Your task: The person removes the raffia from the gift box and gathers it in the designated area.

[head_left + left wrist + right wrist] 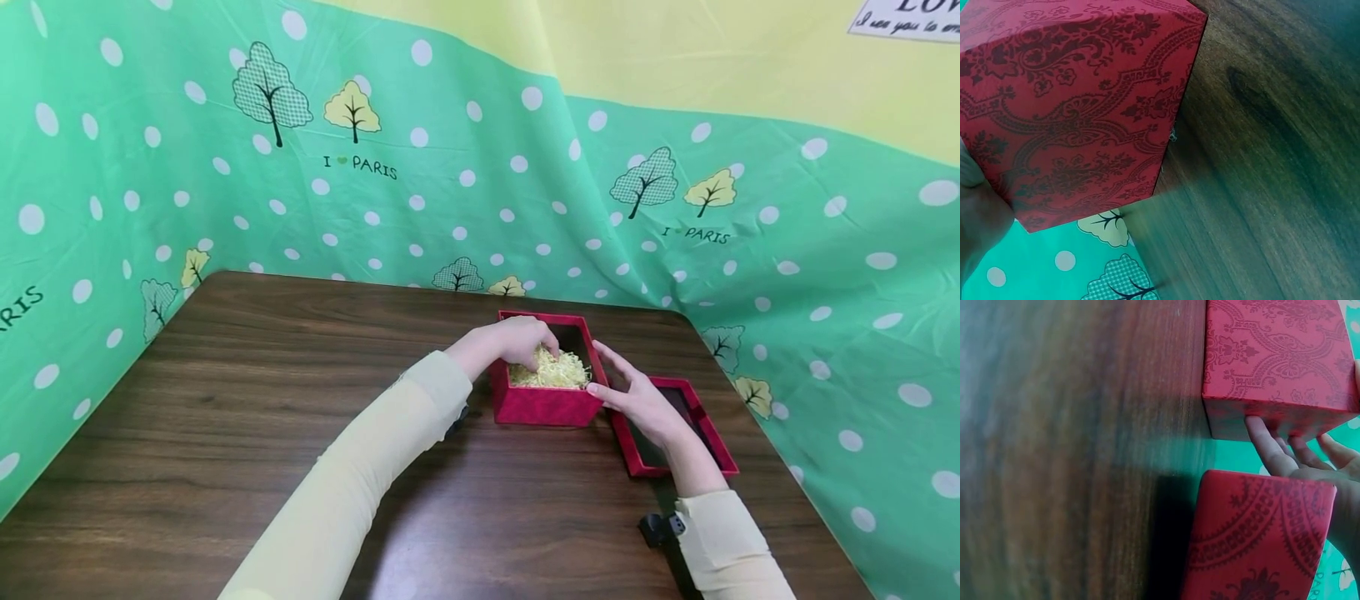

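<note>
A red patterned box (pixel 546 407) stands on the table with its top open, and pale yellow shredded paper (pixel 558 371) fills its near part. My left hand (pixel 525 340) reaches in over the left wall, its fingers bent down into the shreds and their tips partly hidden. In the left wrist view the patterned outer wall of the box (pixel 1079 119) takes up much of the frame. My right hand (pixel 637 400) touches the box's right side with fairly straight fingers (pixel 1267 445), its thumb by the near right corner.
Beneath my right hand lies the box's red lid (pixel 701 433), its dark inside facing up, just right of the box. The brown wooden table (pixel 225 433) extends left and forward. A green dotted cloth (pixel 465 150) hangs behind and along both sides.
</note>
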Motion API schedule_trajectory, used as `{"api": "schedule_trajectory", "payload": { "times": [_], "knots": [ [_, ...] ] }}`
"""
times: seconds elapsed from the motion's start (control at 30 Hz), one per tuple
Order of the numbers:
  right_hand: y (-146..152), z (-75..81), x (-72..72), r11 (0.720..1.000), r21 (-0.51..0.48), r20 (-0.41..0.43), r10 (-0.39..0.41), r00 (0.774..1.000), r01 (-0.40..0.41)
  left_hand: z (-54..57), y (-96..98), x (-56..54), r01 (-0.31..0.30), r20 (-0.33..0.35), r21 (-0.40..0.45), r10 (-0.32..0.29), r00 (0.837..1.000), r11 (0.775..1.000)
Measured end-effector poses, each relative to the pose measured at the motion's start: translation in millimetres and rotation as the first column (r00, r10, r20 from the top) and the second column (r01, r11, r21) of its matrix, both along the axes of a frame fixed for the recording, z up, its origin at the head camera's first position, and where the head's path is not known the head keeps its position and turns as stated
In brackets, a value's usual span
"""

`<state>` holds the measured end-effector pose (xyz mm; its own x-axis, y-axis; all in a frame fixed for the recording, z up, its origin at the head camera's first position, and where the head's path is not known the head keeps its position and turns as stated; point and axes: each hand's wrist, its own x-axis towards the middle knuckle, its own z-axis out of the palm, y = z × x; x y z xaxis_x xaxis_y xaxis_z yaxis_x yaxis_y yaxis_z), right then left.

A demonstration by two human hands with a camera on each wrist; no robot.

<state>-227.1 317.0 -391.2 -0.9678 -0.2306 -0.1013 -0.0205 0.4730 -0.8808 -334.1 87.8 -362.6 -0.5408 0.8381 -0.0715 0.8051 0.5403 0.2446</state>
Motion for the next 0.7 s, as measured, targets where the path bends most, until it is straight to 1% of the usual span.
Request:
{"api": "schedule_trajectory", "payload": {
  "times": [0.27, 0.53, 0.7],
  "knots": [
    [-0.3, -0.7, 0.4, 1.0, -0.008, 0.005, 0.001, 1.0, -0.001, -0.1, -2.9, 2.2, 0.004, 0.002, 0.066, -0.005, 1.0, 0.998],
    [0.5, -1.3, 0.1, 1.0, 0.01, 0.019, 0.001, 1.0, -0.002, -1.5, -5.4, 2.1, 0.002, 0.002, 0.14, -0.002, 1.0, 0.99],
    [0.1, -1.3, -1.2, 1.0, 0.023, 0.021, -0.007, 1.0, 0.007, -0.4, -7.1, 4.8, 0.005, -0.005, 0.177, -0.004, 1.0, 0.984]
  ]
}}
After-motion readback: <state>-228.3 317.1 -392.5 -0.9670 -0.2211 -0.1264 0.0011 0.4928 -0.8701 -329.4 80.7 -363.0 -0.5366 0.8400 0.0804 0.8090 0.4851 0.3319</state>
